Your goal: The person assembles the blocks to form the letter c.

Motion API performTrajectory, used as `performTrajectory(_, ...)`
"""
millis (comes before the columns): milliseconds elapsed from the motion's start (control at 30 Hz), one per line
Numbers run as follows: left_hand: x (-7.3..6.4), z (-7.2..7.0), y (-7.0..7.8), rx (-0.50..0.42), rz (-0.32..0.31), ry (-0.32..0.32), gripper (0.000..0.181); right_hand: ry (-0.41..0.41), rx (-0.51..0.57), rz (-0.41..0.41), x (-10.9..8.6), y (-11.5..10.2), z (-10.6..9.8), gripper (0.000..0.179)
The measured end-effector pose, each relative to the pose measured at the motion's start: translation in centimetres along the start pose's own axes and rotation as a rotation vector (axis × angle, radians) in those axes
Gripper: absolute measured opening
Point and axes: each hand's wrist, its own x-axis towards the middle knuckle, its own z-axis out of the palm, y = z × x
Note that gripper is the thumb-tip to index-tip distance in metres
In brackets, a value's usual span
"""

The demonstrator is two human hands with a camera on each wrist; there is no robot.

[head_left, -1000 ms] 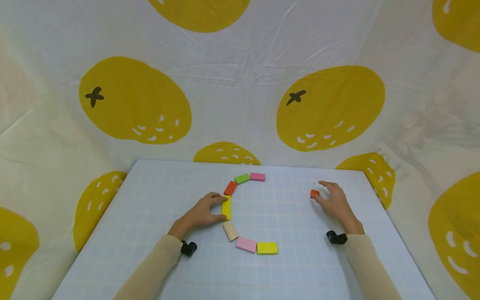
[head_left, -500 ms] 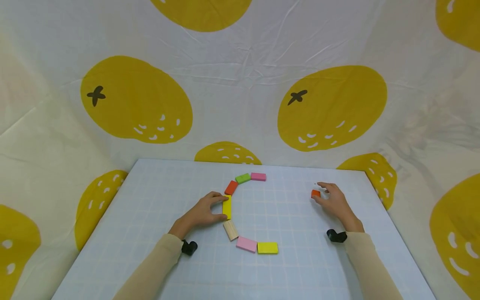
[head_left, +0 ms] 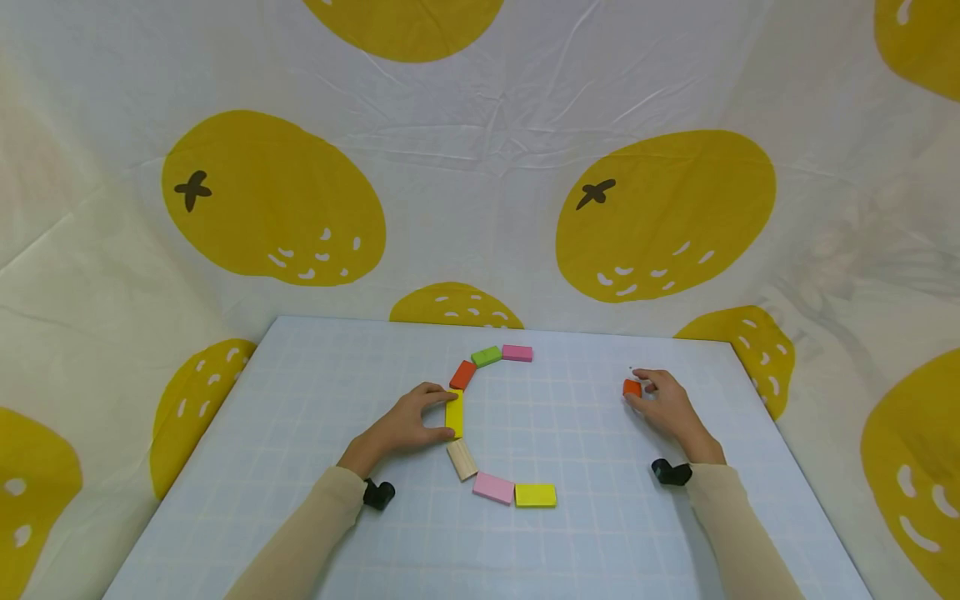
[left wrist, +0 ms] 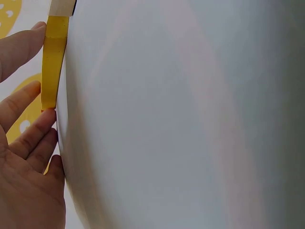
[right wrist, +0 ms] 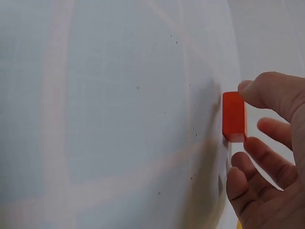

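In the head view, my left hand (head_left: 405,423) spans the long yellow block (head_left: 455,414), thumb at its near end and fingertips at the far end. The left wrist view shows those digits against the yellow block (left wrist: 55,62). At the right, my right hand (head_left: 667,410) pinches a small orange-red block (head_left: 632,388). In the right wrist view its thumb meets the upper edge of the orange-red block (right wrist: 234,114) and a finger touches the lower edge. The other fingers stay loose.
The yellow block belongs to a C-shaped curve of blocks: red (head_left: 462,375), green (head_left: 487,357), dark pink (head_left: 517,353), plain wood (head_left: 462,460), light pink (head_left: 493,488) and another yellow one (head_left: 536,496). All lie on a pale checked tabletop (head_left: 577,542). A fruit-print cloth (head_left: 472,208) hangs behind.
My right hand's fingers have closed in around the orange-red block; the gap between thumb and fingers is narrower. The left hand and the curve of blocks look unchanged.
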Motion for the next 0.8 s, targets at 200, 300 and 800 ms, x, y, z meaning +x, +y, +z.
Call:
performTrajectory(200,0.00,0.01,-0.17,-0.006,0.009,-0.001,0.063,0.009,0.002,0.003,-0.07,0.09,0.09,0.053)
performTrajectory(300,0.00,0.01,-0.21,-0.009,0.010,0.000,0.064,0.004,0.000,0.006,-0.13,0.17,0.08,0.049)
performTrajectory(800,-0.03,0.00,0.03,-0.008,0.003,0.002,0.063,0.022,-0.002,0.000,-0.18,0.21,0.44,0.045)
